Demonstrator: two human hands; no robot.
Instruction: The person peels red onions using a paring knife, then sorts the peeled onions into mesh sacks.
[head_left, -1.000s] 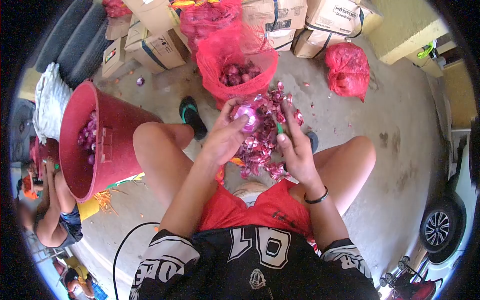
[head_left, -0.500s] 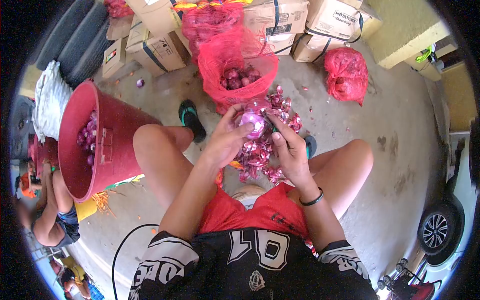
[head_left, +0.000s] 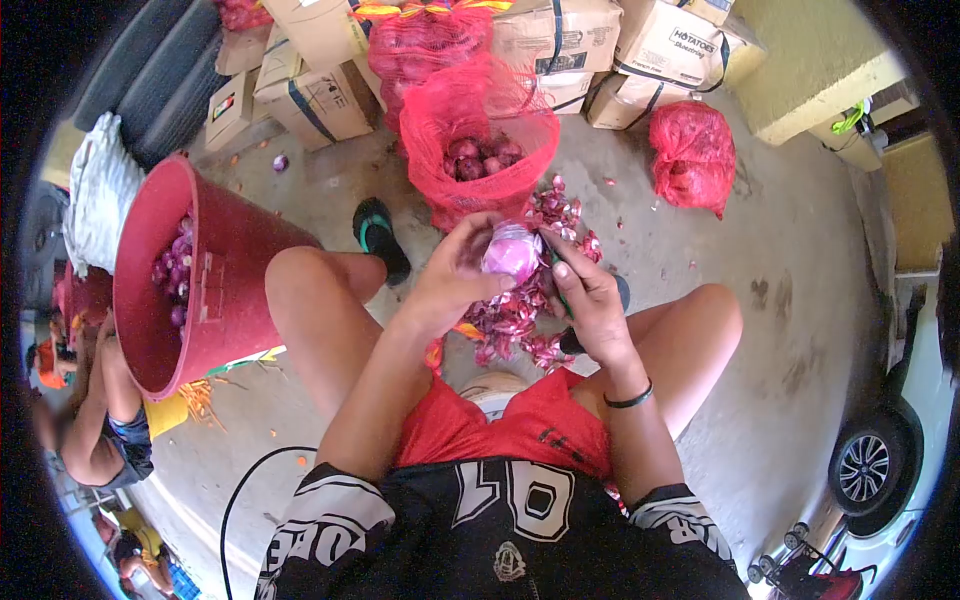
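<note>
two hands [head_left: 520, 287], one onion [head_left: 511, 253], one knife [head_left: 558, 262]

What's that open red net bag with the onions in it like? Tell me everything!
The net bag is bright red, see-through mesh that looks like thin plastic. Its wide mouth gapes open, with the far side standing up in loose folds. Dark red onions sit inside. It rests on the floor just beyond the person's left hand, with onion skins beside it. I can't tell whether hand or skins touch it.
</note>
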